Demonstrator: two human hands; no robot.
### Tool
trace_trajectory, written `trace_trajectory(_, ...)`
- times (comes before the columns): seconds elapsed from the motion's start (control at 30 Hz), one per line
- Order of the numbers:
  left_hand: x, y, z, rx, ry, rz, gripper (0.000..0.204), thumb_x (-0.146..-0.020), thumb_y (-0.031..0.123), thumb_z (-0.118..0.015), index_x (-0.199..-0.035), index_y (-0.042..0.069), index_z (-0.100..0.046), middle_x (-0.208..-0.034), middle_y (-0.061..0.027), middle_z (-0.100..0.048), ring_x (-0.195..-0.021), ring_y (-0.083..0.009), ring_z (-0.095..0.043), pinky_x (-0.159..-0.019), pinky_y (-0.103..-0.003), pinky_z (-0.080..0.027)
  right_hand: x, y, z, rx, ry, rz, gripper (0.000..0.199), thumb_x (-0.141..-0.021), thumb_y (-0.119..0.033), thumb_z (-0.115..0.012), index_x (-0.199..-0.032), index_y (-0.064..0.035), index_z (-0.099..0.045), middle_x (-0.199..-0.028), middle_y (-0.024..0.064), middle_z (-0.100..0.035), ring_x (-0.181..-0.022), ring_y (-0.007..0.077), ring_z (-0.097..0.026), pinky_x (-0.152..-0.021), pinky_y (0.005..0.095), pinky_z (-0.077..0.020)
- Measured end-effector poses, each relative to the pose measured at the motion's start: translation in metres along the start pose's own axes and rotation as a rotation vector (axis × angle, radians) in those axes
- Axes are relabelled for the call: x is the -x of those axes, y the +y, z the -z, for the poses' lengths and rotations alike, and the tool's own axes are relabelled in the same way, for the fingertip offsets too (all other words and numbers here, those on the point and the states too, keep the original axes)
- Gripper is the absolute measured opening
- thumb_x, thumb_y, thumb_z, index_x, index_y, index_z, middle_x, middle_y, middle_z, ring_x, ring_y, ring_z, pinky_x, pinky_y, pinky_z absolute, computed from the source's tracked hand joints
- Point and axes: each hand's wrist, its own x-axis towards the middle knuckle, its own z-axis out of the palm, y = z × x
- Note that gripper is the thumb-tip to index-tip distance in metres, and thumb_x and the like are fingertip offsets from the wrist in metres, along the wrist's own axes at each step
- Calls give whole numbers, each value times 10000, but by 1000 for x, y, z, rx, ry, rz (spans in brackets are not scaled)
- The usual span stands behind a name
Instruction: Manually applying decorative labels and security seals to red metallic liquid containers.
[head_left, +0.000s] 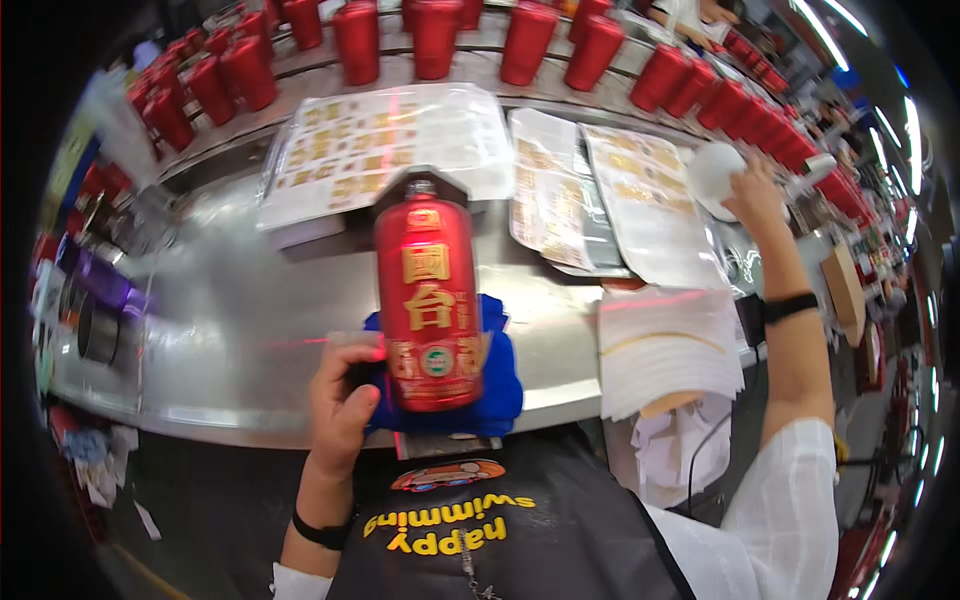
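A red bottle (430,300) with gold lettering lies with its neck pointing away from me. Under its lower part is a folded blue cloth (505,375), and a dark angular piece (455,190) surrounds its neck. Beside the bottle's left side, my left hand (343,400) has its thumb and forefinger apart; its other fingers are partly hidden. Whether it touches the bottle is unclear. My right arm stretches to the far right, where my right hand (757,195) is at the edge of a round white object (714,178). Blur hides how those fingers sit on it.
Sheets of gold labels (345,150) lie at the back left, with more label sheets (650,190) at the back right. A stack of white sheets (668,350) overlaps the metal table's (240,330) front edge. Beyond, red containers (430,40) stand in rows. Another person (700,20) is farther back.
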Motion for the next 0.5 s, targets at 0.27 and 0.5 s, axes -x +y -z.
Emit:
trace_trajectory(0.27, -2, 0, -3, -111, -1, -69, 422, -869, 355, -675, -1119, 29, -576, -1139, -110, -592, -1096, -231, -526, -987, -345, -376, -2, -39, 49, -400, 210, 232, 319, -604, -159, -829, -807, -37, -615, -1032, 130, -507, -1050, 354, -502, -898, 449, -435)
trace_trajectory(0.5, -4, 3, -2, -169, 8, -113, 407, -860, 366, -673, -1091, 42, -585, -1128, -104, -604, -1052, -246, -525, -969, -358, -372, -30, -157, 137, -412, 408, 723, 306, -646, -164, -819, -857, -54, -626, -1062, 118, -514, -1066, 341, -507, -857, 451, -467)
